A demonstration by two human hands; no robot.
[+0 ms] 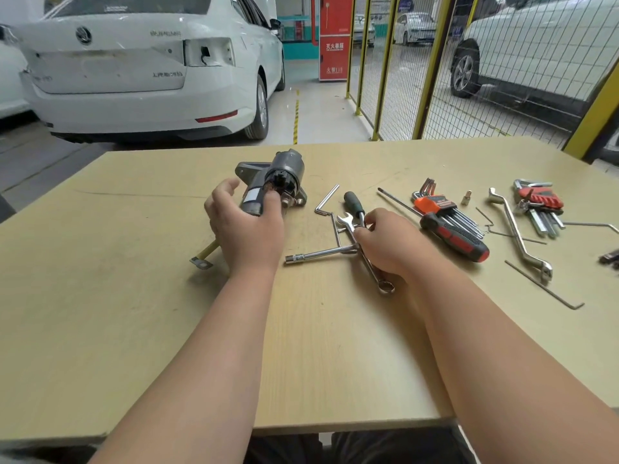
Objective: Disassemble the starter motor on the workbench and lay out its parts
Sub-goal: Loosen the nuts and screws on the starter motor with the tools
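Note:
The grey starter motor [279, 177] lies on the wooden workbench [134, 313] at centre back, its solenoid end toward me. My left hand [246, 229] grips the motor's near cylinder, thumb on the right side, fingers curled over the left. A yellow cable with a metal lug [202, 257] sticks out below that hand. My right hand [390, 244] is closed on a silver combination wrench [366, 254] lying on the bench, its open end up-left and its ring end poking out below the hand.
A T-handle socket wrench [318, 254], a hex key [326, 199] and a green-handled screwdriver [353, 202] lie around the right hand. Further right: red-black screwdriver [455, 237], two hex key sets [435, 202], offset ring spanner [517, 232], loose thin keys. A white car and yellow mesh fence stand behind.

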